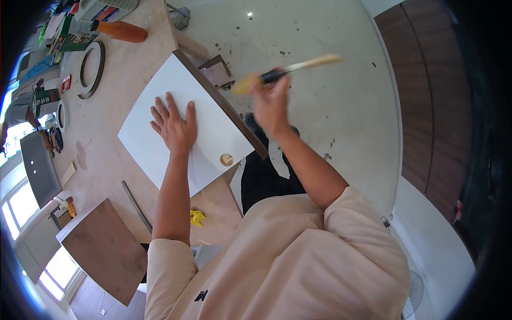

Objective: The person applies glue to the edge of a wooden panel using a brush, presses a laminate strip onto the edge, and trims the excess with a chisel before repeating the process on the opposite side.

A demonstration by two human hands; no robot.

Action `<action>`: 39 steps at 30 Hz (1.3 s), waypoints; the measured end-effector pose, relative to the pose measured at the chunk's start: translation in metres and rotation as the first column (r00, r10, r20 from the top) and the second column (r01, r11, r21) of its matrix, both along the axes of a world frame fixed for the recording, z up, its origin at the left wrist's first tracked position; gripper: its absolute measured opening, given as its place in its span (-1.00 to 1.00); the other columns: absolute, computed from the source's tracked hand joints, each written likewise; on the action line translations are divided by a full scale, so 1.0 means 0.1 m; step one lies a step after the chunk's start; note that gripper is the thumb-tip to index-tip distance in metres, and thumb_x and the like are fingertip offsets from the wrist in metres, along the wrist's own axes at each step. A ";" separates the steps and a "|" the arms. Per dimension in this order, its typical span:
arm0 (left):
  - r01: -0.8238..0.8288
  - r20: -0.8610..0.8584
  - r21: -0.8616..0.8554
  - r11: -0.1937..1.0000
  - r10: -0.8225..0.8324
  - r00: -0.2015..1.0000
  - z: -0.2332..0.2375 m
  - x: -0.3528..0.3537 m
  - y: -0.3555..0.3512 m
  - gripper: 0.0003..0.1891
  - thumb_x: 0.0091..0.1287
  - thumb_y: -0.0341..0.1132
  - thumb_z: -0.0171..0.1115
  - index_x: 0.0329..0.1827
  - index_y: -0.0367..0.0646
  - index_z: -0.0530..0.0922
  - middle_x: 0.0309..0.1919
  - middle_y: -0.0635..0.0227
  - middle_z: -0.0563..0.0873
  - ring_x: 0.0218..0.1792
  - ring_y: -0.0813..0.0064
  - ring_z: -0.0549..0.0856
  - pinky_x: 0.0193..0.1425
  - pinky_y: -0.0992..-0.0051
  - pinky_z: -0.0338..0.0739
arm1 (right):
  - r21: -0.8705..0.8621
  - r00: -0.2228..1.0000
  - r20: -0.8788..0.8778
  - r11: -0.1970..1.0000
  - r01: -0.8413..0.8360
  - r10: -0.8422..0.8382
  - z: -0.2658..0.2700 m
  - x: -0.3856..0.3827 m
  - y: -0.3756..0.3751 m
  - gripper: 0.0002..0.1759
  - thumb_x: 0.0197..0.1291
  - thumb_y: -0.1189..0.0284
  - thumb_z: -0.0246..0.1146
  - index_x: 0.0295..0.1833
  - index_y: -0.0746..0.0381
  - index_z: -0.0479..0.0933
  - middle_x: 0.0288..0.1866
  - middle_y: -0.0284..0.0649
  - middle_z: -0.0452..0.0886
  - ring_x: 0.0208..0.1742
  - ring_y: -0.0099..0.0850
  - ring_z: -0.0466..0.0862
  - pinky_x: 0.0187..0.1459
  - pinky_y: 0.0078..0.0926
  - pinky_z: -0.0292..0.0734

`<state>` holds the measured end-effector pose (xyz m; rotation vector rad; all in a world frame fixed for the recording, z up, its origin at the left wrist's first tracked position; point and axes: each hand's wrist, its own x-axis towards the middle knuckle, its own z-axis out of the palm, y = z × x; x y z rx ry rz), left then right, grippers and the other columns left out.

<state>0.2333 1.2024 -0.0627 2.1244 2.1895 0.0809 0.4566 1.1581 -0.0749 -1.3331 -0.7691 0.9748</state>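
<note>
My left hand point(177, 125) lies flat on a white board point(213, 120), its fingers spread. Dark brown edging point(226, 106) runs along the board's side nearest my right hand, and a round hole point(226, 159) shows near one corner. Raised beyond that edge, my right hand point(271, 106) is closed round a long, narrow tool point(298, 65) with a yellow-and-black handle. Its shaft looks metallic and pale yellowish toward the far end. Motion blur hides its exact kind. The tool is apart from the board.
The board rests on a wooden worktable point(117, 106). On it are an orange bottle point(122, 31), a roll of edging strip point(101, 69), a yellow crumpled item point(197, 217) and a brown panel box point(106, 248). Dark scraps litter the floor point(330, 106). Another person point(20, 111) is at far left.
</note>
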 end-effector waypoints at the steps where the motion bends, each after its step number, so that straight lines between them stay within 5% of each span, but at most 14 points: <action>1: -0.003 0.002 -0.003 1.000 0.003 1.000 0.00 0.00 0.00 -0.17 0.46 0.31 -0.04 0.64 -0.02 0.16 0.64 -0.01 0.06 0.65 -0.12 -0.07 0.63 -0.14 -0.26 | -0.021 0.986 0.150 0.998 -0.062 0.065 -0.08 -0.05 -0.06 -0.41 0.38 0.45 0.30 0.33 0.29 0.11 -0.07 -0.10 0.61 -0.04 -0.40 0.69 -0.05 -0.48 0.58; 5: 0.002 0.001 -0.008 1.000 -0.002 1.000 0.04 0.02 0.00 -0.17 0.46 0.30 -0.03 0.64 -0.03 0.17 0.64 -0.02 0.06 0.65 -0.12 -0.07 0.63 -0.15 -0.24 | -0.140 0.984 -0.174 0.990 0.023 -0.047 -0.07 0.14 0.06 -0.40 0.36 0.42 0.33 0.33 0.25 0.12 -0.12 -0.09 0.62 -0.08 -0.33 0.71 0.03 -0.31 0.58; 6: 0.004 0.002 -0.009 1.000 -0.004 1.000 0.03 0.00 -0.04 -0.18 0.46 0.30 -0.03 0.64 -0.03 0.18 0.64 -0.02 0.07 0.64 -0.13 -0.06 0.63 -0.16 -0.24 | -0.014 0.919 -0.359 0.986 0.168 -0.162 0.10 0.13 0.11 -0.43 0.36 0.41 0.32 0.31 0.25 0.15 -0.12 -0.10 0.61 -0.10 -0.35 0.70 0.01 -0.32 0.58; 9: 0.007 0.004 0.009 1.000 -0.007 1.000 0.01 0.00 -0.01 -0.18 0.46 0.29 -0.02 0.63 -0.04 0.18 0.63 -0.03 0.08 0.64 -0.15 -0.06 0.62 -0.18 -0.22 | -0.111 0.999 0.002 0.993 -0.040 0.040 -0.05 -0.04 0.08 -0.43 0.36 0.42 0.31 0.29 0.27 0.13 -0.10 -0.14 0.59 -0.14 -0.43 0.68 -0.07 -0.44 0.61; 14: 0.020 0.001 0.020 1.000 -0.020 1.000 0.02 0.00 -0.01 -0.18 0.46 0.29 -0.02 0.63 -0.04 0.18 0.63 -0.05 0.08 0.64 -0.17 -0.06 0.62 -0.19 -0.22 | 0.020 0.945 -0.304 0.990 0.137 -0.124 0.24 0.11 0.31 -0.39 0.37 0.44 0.30 0.33 0.28 0.08 -0.05 -0.03 0.60 -0.08 -0.30 0.71 0.06 -0.33 0.60; 17: 0.012 -0.016 0.006 1.000 -0.012 1.000 0.00 0.00 0.00 -0.18 0.46 0.29 -0.02 0.64 -0.04 0.18 0.63 -0.05 0.07 0.64 -0.16 -0.06 0.62 -0.19 -0.22 | 0.065 0.978 0.191 0.993 -0.097 0.083 -0.20 -0.11 0.18 -0.43 0.40 0.44 0.28 0.32 0.30 0.09 -0.03 -0.07 0.59 -0.12 -0.34 0.70 -0.05 -0.45 0.61; 18: 0.016 -0.008 0.014 1.000 -0.016 1.000 0.01 0.01 0.03 -0.18 0.46 0.29 -0.02 0.64 -0.04 0.18 0.63 -0.04 0.07 0.64 -0.16 -0.06 0.62 -0.18 -0.22 | -0.087 0.977 0.146 0.986 -0.144 0.155 -0.01 0.02 0.23 -0.43 0.40 0.43 0.28 0.30 0.32 0.09 -0.02 -0.05 0.59 -0.09 -0.31 0.71 -0.04 -0.43 0.61; 21: 0.014 0.003 0.003 1.000 -0.014 1.000 0.01 0.00 -0.02 -0.18 0.46 0.29 -0.02 0.64 -0.04 0.17 0.63 -0.04 0.07 0.64 -0.15 -0.07 0.62 -0.18 -0.23 | 0.091 0.964 -0.244 0.988 0.129 -0.103 0.26 0.15 0.34 -0.43 0.38 0.41 0.30 0.30 0.31 0.12 -0.06 -0.01 0.61 -0.08 -0.24 0.72 0.03 -0.27 0.60; 25: 0.004 -0.012 -0.008 1.000 -0.004 1.000 0.01 -0.01 -0.02 -0.17 0.46 0.30 -0.03 0.64 -0.04 0.17 0.64 -0.02 0.06 0.64 -0.13 -0.07 0.62 -0.17 -0.24 | 0.018 0.982 0.134 0.991 -0.136 0.132 -0.02 0.01 0.10 -0.46 0.41 0.41 0.28 0.29 0.31 0.13 -0.09 -0.12 0.59 -0.15 -0.41 0.66 -0.05 -0.44 0.60; 29: 0.009 -0.001 0.000 1.000 -0.009 1.000 0.02 0.01 0.00 -0.17 0.47 0.30 -0.04 0.65 -0.03 0.15 0.64 -0.02 0.06 0.65 -0.12 -0.07 0.62 -0.17 -0.24 | 0.029 0.930 -0.312 0.977 0.212 -0.193 0.27 0.23 0.16 -0.44 0.38 0.38 0.31 0.27 0.30 0.15 -0.09 -0.07 0.59 -0.14 -0.34 0.68 0.02 -0.33 0.59; 33: 0.002 -0.011 -0.012 1.000 -0.003 1.000 0.03 0.03 0.04 -0.17 0.47 0.30 -0.04 0.65 -0.03 0.14 0.64 -0.02 0.06 0.65 -0.12 -0.07 0.62 -0.17 -0.24 | -0.062 0.988 0.069 0.989 -0.134 0.139 0.02 0.07 0.02 -0.42 0.40 0.37 0.29 0.29 0.31 0.10 -0.08 -0.12 0.57 -0.18 -0.39 0.66 -0.01 -0.39 0.59; 37: -0.001 -0.004 -0.024 1.000 0.001 1.000 0.01 0.01 -0.01 -0.17 0.47 0.29 -0.04 0.65 -0.03 0.15 0.64 -0.01 0.06 0.65 -0.11 -0.07 0.63 -0.16 -0.24 | 0.080 0.958 -0.253 0.984 0.162 -0.137 0.12 0.10 0.05 -0.42 0.40 0.33 0.30 0.29 0.30 0.13 -0.18 -0.10 0.60 -0.14 -0.34 0.70 -0.03 -0.34 0.60; 38: 0.000 -0.005 -0.018 1.000 0.000 1.000 0.01 0.02 0.00 -0.17 0.47 0.29 -0.04 0.65 -0.03 0.15 0.64 -0.01 0.05 0.65 -0.11 -0.08 0.63 -0.15 -0.24 | 0.010 0.996 0.086 1.000 -0.003 0.002 -0.04 0.03 -0.08 -0.45 0.42 0.37 0.27 0.29 0.31 0.13 -0.17 -0.11 0.60 -0.12 -0.36 0.71 -0.05 -0.37 0.60; 39: -0.003 -0.005 -0.019 1.000 0.002 1.000 0.01 0.03 0.01 -0.18 0.47 0.29 -0.04 0.65 -0.03 0.14 0.64 -0.01 0.05 0.65 -0.11 -0.08 0.63 -0.15 -0.24 | 0.010 0.999 0.050 1.000 -0.021 0.021 -0.02 0.05 -0.10 -0.46 0.42 0.38 0.27 0.29 0.31 0.13 -0.16 -0.10 0.60 -0.12 -0.35 0.71 -0.04 -0.37 0.60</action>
